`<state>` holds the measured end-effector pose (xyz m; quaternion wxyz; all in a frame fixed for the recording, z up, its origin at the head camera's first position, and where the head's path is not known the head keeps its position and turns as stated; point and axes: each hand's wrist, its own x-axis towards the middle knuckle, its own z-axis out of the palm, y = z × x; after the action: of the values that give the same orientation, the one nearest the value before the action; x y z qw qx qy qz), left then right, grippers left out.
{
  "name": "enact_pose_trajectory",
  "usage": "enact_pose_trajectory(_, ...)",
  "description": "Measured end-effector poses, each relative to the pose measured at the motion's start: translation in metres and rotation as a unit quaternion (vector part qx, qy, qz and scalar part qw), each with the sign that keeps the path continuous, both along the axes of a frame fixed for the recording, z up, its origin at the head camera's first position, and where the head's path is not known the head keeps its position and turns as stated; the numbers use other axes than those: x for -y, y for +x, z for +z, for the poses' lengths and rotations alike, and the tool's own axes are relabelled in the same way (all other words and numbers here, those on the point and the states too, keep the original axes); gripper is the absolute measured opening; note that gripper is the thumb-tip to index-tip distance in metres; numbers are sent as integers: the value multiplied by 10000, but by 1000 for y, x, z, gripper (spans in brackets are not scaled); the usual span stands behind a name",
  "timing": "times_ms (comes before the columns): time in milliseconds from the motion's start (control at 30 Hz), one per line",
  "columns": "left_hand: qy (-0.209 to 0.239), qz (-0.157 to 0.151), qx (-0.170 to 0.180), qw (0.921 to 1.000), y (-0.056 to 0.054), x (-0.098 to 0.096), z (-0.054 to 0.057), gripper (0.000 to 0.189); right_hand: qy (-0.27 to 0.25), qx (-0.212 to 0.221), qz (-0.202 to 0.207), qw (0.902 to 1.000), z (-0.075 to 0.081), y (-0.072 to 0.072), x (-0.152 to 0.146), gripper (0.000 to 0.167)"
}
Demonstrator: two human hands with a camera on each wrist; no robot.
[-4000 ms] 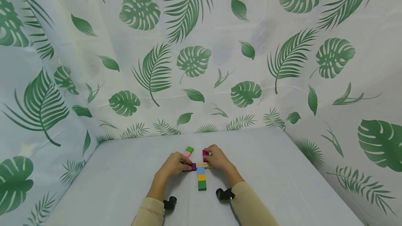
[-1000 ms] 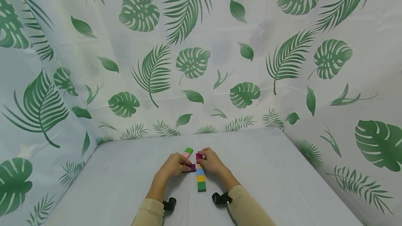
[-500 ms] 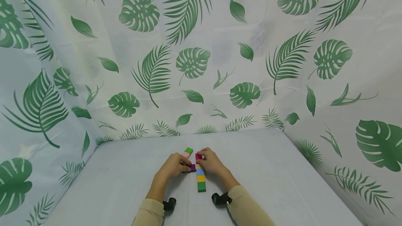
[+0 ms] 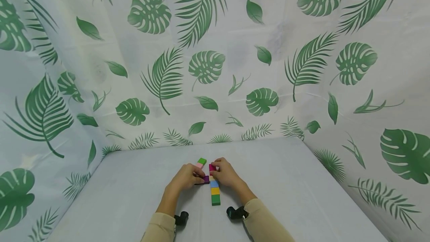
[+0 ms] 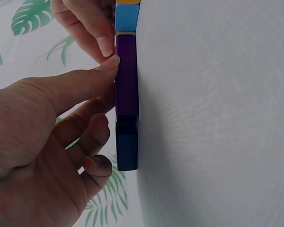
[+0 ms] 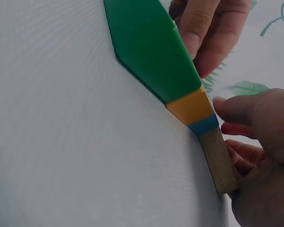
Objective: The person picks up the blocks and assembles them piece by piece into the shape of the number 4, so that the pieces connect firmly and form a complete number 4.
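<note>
My left hand [image 4: 186,176] pinches a purple block [image 5: 127,75], its thumb lying along the upper edge in the left wrist view. A dark blue block [image 5: 127,149] lies end to end with the purple one, below the curled fingers. With thumb and fingers my right hand [image 4: 227,173] holds a magenta block [image 4: 212,167] standing at the top of a column. Down that column come a plain wooden block [image 6: 218,161], lying crosswise and partly under the right hand, then a blue block [image 4: 214,184], a yellow block [image 4: 215,191] and a green block [image 4: 215,199].
Behind the left fingers a light green block [image 4: 202,161] and a pink block [image 4: 199,165] lie in a slanted row, partly hidden. A white cloth covers the table [image 4: 275,182]. Leaf-printed curtain [image 4: 231,66] encloses the back and sides.
Over the last few seconds my right hand has slid the magenta block left, in line with the column. My left hand has stayed on the purple block. Almost nothing differs in the last second.
</note>
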<state>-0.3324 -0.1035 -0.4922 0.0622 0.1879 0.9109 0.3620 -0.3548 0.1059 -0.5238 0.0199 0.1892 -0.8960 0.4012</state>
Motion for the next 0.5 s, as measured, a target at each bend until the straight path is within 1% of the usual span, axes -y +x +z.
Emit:
enact_pose_trajectory(100, -60, -13, -74, 10000, 0, -1, 0, 16, -88, -96, -3, 9999, 0, 0, -1, 40)
enact_pose_trajectory(300, -101, 5, -91, 9999, -1, -1, 1, 23, -212, -135, -84, 9996, 2, 2, -3, 41)
enact_pose_trajectory(367, -100, 65, -116, 9999, -1, -1, 2, 23, -199, -222, -98, 9995, 3, 2, -5, 41)
enact_pose_trajectory(500, 32, 291, -179, 9994, 0, 0, 5, 24, -148, -312, -155, 9993, 5, 4, -8, 43)
